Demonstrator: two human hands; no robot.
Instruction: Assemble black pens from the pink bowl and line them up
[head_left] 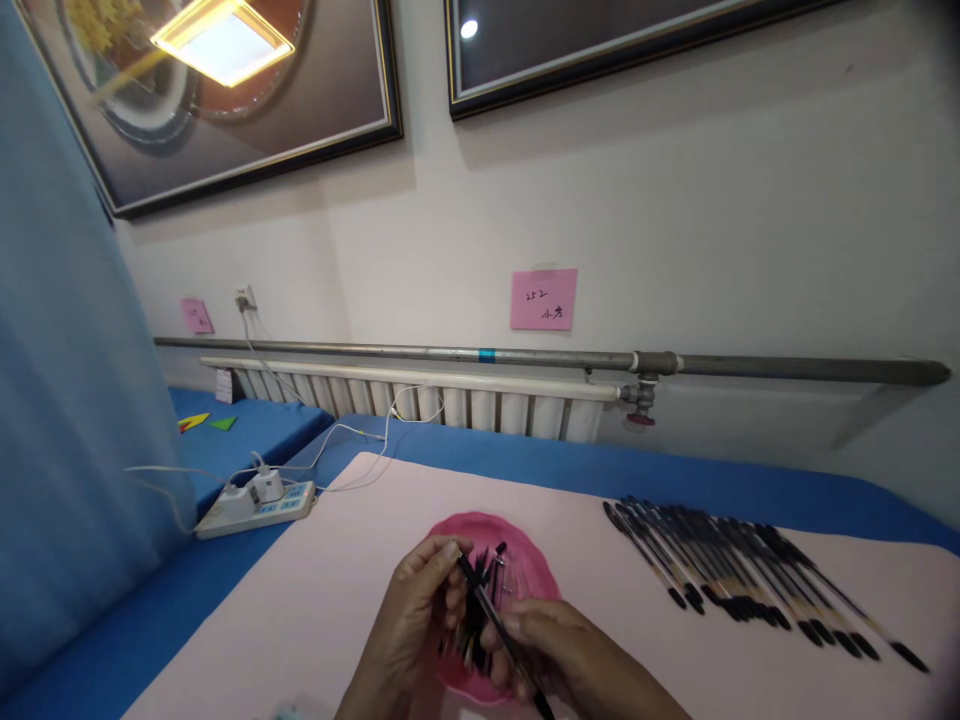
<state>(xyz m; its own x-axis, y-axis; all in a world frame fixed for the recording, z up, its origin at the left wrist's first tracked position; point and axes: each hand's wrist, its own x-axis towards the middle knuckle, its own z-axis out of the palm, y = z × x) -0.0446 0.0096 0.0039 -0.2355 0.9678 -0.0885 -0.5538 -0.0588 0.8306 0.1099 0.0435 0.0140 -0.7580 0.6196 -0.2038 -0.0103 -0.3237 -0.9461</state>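
Observation:
A dark pen [486, 604] slants between my two hands, above a pink scalloped plate [541, 568]. My left hand [409, 612] pinches its upper end between thumb and fingers. Lower down, my right hand [566, 645] is closed around the barrel, and the black lower end sticks out beneath it. Several black and clear pen parts [472, 632] lie in the plate, partly covered by my hands. To the right, many similar pens [709, 555] lie side by side in a slanted row.
Pale pink paper [300, 600] covers much of the blue table [442, 440]. A white power strip [259, 510] with plugs and cables sits at the left. Behind the table are a radiator [517, 410] and a pipe [420, 352]. A blue curtain [67, 400] hangs at far left.

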